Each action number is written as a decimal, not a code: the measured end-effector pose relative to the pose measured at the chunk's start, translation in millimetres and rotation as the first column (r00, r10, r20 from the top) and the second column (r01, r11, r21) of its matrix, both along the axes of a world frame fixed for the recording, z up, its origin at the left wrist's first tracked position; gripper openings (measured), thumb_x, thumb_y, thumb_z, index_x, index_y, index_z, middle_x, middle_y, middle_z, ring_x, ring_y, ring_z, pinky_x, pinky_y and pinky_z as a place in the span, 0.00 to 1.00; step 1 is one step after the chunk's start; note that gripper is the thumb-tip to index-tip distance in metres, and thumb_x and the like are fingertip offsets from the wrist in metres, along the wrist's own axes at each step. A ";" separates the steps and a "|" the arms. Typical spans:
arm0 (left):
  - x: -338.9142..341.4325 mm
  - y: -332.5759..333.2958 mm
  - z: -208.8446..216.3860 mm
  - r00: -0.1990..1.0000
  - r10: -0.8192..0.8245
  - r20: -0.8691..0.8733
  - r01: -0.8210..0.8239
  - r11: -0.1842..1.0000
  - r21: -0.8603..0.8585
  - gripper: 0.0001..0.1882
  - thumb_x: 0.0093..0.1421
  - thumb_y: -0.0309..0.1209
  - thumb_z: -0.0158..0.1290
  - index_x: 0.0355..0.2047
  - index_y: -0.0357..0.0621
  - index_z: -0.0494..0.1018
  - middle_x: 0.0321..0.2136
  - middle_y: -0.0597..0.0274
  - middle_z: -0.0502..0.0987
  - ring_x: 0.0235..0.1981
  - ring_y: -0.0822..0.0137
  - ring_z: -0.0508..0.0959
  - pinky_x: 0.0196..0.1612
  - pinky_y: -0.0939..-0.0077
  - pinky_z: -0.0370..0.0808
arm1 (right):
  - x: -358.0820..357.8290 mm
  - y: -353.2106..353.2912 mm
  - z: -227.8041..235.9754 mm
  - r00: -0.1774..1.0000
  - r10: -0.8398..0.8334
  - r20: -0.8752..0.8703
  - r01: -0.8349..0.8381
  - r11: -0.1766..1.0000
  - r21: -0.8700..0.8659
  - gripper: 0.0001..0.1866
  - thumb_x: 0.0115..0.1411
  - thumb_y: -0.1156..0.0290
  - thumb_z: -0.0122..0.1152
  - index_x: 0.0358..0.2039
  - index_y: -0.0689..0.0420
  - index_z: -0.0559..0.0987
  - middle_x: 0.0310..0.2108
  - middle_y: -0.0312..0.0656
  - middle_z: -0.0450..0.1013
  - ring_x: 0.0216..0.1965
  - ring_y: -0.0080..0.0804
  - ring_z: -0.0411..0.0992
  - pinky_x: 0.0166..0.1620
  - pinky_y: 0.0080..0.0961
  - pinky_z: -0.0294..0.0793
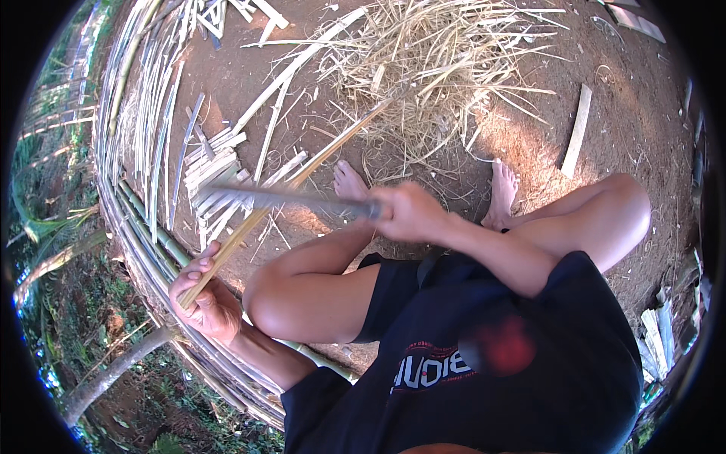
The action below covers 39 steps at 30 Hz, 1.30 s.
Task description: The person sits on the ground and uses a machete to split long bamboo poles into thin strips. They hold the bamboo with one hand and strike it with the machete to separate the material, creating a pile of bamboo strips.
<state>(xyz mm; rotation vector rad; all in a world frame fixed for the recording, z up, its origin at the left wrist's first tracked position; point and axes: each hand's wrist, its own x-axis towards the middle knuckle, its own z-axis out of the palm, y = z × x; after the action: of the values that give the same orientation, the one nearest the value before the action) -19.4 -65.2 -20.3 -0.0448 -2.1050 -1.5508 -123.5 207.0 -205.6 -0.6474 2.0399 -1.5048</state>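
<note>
Tan, likely light, springy and sharp-edged, the strip [316, 166] is best held below-left of the knife [302, 198], where the left hand [212, 304] grasps it, the right hand [414, 214] clenching the knife.

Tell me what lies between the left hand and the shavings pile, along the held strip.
In the head view, a motion-blurred blade, held in the right hand, crosses in front of the strip there; contact is unclear.

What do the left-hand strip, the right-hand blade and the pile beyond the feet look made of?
Strip: likely split bamboo; long, slim, yellow-brown, smooth-looking.
Blade: probably metal, grey; motion blur leaves the finish unclear.
Pile: dry plant shavings, possibly bamboo too; pale, mostly matte, thin tangled strands.
</note>
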 end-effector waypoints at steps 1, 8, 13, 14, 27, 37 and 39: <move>0.8 -1.6 -0.5 1.000 -0.006 -0.001 0.006 1.000 0.010 0.17 0.60 0.38 0.58 0.40 0.39 0.68 0.35 0.52 0.76 0.44 0.56 0.77 0.56 0.40 0.71 | -0.9 3.6 -15.6 0.993 -0.050 0.102 0.046 0.998 0.041 0.08 0.49 0.69 0.59 0.26 0.59 0.75 0.20 0.54 0.74 0.24 0.54 0.75 0.30 0.46 0.73; 10.1 -13.0 -0.5 0.999 0.031 -0.025 -0.028 0.996 0.086 0.19 0.59 0.38 0.58 0.44 0.39 0.68 0.37 0.51 0.76 0.45 0.53 0.78 0.57 0.48 0.73 | 18.3 1.4 8.1 0.999 -0.023 0.037 0.021 0.998 0.059 0.08 0.48 0.70 0.57 0.28 0.59 0.78 0.22 0.55 0.74 0.26 0.55 0.75 0.33 0.46 0.74; 3.1 -0.4 -5.5 1.000 0.014 -0.025 -0.013 0.998 0.061 0.19 0.60 0.36 0.57 0.44 0.38 0.67 0.36 0.51 0.75 0.45 0.50 0.78 0.54 0.52 0.76 | -22.1 6.2 -72.0 0.981 -0.185 0.050 0.174 0.969 0.175 0.09 0.50 0.70 0.55 0.30 0.61 0.78 0.23 0.57 0.75 0.27 0.55 0.76 0.35 0.47 0.75; 3.4 -2.2 -7.6 0.999 0.023 -0.026 -0.021 0.998 0.064 0.18 0.60 0.36 0.57 0.44 0.38 0.67 0.36 0.50 0.75 0.45 0.50 0.78 0.54 0.53 0.77 | -23.3 4.0 -69.1 0.983 -0.181 0.031 0.172 0.968 0.184 0.09 0.51 0.69 0.55 0.30 0.61 0.78 0.22 0.56 0.74 0.26 0.54 0.75 0.34 0.46 0.75; 0.1 -26.5 -8.3 0.996 0.085 -0.021 -0.084 0.995 0.061 0.17 0.62 0.36 0.55 0.44 0.37 0.67 0.39 0.52 0.75 0.47 0.50 0.78 0.54 0.58 0.78 | -30.9 0.0 -75.4 0.976 -0.198 0.086 0.166 0.944 0.285 0.07 0.52 0.69 0.54 0.27 0.59 0.76 0.20 0.56 0.73 0.25 0.53 0.75 0.34 0.46 0.73; 1.2 -27.4 -9.0 0.995 0.092 -0.035 -0.091 0.996 0.026 0.20 0.60 0.37 0.57 0.44 0.37 0.66 0.37 0.49 0.75 0.46 0.47 0.78 0.50 0.65 0.81 | -61.5 18.8 -119.0 0.966 -0.141 0.217 0.028 0.891 0.453 0.11 0.54 0.66 0.55 0.35 0.58 0.78 0.29 0.56 0.76 0.32 0.50 0.77 0.40 0.43 0.75; 7.3 -33.1 -9.2 0.999 0.041 -0.010 -0.040 0.997 0.067 0.18 0.62 0.36 0.56 0.45 0.36 0.66 0.40 0.51 0.74 0.49 0.46 0.76 0.53 0.61 0.79 | -50.6 2.3 -81.0 0.979 -0.049 0.196 -0.038 0.909 0.415 0.11 0.54 0.67 0.53 0.34 0.56 0.79 0.28 0.55 0.76 0.30 0.50 0.76 0.38 0.45 0.76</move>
<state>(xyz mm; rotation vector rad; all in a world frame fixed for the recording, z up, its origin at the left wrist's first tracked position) -12.1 -98.3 -29.5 0.0127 -2.0315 -1.5922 -174.1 209.3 -286.7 -0.3022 2.1069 -1.0322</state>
